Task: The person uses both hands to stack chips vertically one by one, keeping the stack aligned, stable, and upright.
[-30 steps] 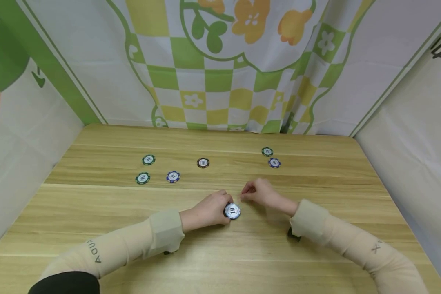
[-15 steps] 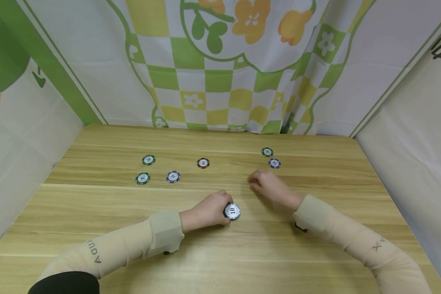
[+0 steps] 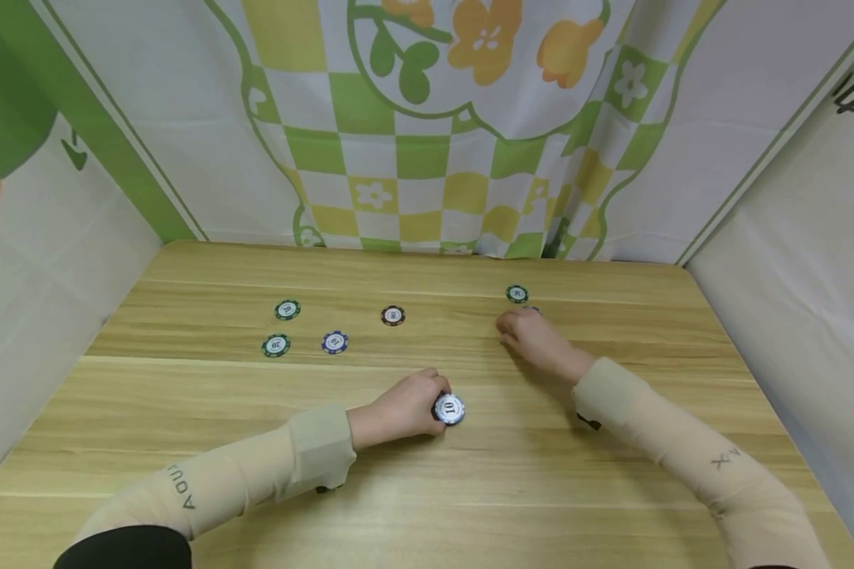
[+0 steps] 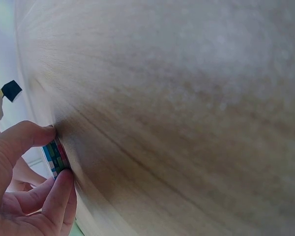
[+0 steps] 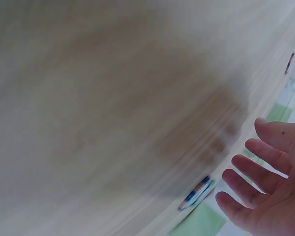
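My left hand (image 3: pixel 404 411) grips a short stack of poker chips (image 3: pixel 450 408) by its sides, thumb and fingers round the edge. The top chip is white-faced, marked 10. Green, red and blue bands show on the stack's side in the left wrist view, where it stands on the table. My right hand (image 3: pixel 539 340) hovers over the table with nothing in it, its fingers spread loosely in the right wrist view. Just beyond it lies a blue-edged poker chip (image 5: pixel 195 194), mostly hidden by the hand in the head view. A green-edged chip (image 3: pixel 517 294) lies right behind that one.
To the left lie two green-edged 20 chips (image 3: pixel 276 345) and a blue-edged 10 chip (image 3: pixel 335 342). A dark-edged 100 chip (image 3: pixel 393 315) lies mid-table. A checked, flowered curtain (image 3: pixel 413 182) hangs along the back edge of the wooden table (image 3: pixel 398 514).
My right hand has moved away from the stack, back and to the right, and now overlaps the blue-edged chip in the head view. The left hand and its stack have stayed put.
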### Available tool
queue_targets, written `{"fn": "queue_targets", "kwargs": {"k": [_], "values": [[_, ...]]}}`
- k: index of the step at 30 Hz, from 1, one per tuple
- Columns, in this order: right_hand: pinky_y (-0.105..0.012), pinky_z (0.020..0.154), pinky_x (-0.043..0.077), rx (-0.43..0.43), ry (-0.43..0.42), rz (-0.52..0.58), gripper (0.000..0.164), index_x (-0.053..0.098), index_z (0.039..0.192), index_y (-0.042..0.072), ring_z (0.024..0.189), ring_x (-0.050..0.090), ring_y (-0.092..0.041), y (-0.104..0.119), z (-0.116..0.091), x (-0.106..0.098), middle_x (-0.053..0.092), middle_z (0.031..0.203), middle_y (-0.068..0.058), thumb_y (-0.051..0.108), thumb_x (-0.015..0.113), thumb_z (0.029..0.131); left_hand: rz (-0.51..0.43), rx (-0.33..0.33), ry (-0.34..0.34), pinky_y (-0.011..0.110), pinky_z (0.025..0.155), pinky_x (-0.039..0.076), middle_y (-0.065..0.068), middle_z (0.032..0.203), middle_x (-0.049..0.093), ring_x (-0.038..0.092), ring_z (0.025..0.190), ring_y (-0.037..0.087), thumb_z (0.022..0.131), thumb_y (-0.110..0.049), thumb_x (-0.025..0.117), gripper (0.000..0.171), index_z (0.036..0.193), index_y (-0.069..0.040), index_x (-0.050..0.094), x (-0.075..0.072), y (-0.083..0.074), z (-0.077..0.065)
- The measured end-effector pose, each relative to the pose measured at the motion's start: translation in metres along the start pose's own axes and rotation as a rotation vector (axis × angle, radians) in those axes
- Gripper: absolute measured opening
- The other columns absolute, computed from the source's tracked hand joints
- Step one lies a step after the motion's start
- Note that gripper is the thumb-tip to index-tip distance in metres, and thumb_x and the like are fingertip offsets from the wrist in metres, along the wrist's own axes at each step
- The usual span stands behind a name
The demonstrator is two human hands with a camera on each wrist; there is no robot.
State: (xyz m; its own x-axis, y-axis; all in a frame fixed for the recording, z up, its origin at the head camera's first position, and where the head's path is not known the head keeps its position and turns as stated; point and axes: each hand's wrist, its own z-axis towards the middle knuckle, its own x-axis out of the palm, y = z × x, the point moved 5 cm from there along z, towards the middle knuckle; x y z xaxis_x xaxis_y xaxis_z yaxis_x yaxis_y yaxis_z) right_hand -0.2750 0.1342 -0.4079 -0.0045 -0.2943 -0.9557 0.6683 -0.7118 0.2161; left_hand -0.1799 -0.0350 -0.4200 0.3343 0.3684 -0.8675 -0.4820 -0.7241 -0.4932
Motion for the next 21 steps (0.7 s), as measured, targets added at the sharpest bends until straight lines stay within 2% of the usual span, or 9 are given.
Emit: {"fn": "queue_targets", "kwargs": {"k": [13,16,21], "values": [[-0.043,0.085,0.044,0.148,0.067,-0.009,0.022,0.061,0.104,-0.006,0.096,0.057,-0.033,-0.027,0.006,0.000,0.062,0.100,-0.019,0.007,0.060,0.086,0.010,0.007,-0.002,0.025,0.072,0.046,0.004,0.090,0.053,0.053,0.079,0.014,0.064,-0.012,0.077,0.039,0.097,-0.001,0.060,0.000,-0.001,-0.001],[-0.044,0.086,0.044,0.141,0.065,-0.025,0.022,0.061,0.105,-0.007,0.095,0.057,-0.034,-0.031,0.007,0.000,0.062,0.101,-0.020,0.005,0.058,0.086,0.015,0.011,-0.003,0.025,0.072,0.047,0.004,0.090,0.054,0.053,0.079,0.014,0.064,-0.012,0.077,0.039,0.098,-0.001,0.060,-0.001,-0.001,-0.001],[-0.046,0.082,0.045,0.104,0.015,-0.033,0.017,0.062,0.101,-0.007,0.091,0.059,-0.034,-0.033,0.006,-0.001,0.062,0.096,-0.020,-0.003,0.054,0.086,0.018,0.015,-0.002,0.025,0.072,0.047,0.005,0.091,0.054,0.053,0.080,0.015,0.064,-0.013,0.077,0.040,0.099,0.000,0.060,-0.001,-0.001,-0.001]]}}
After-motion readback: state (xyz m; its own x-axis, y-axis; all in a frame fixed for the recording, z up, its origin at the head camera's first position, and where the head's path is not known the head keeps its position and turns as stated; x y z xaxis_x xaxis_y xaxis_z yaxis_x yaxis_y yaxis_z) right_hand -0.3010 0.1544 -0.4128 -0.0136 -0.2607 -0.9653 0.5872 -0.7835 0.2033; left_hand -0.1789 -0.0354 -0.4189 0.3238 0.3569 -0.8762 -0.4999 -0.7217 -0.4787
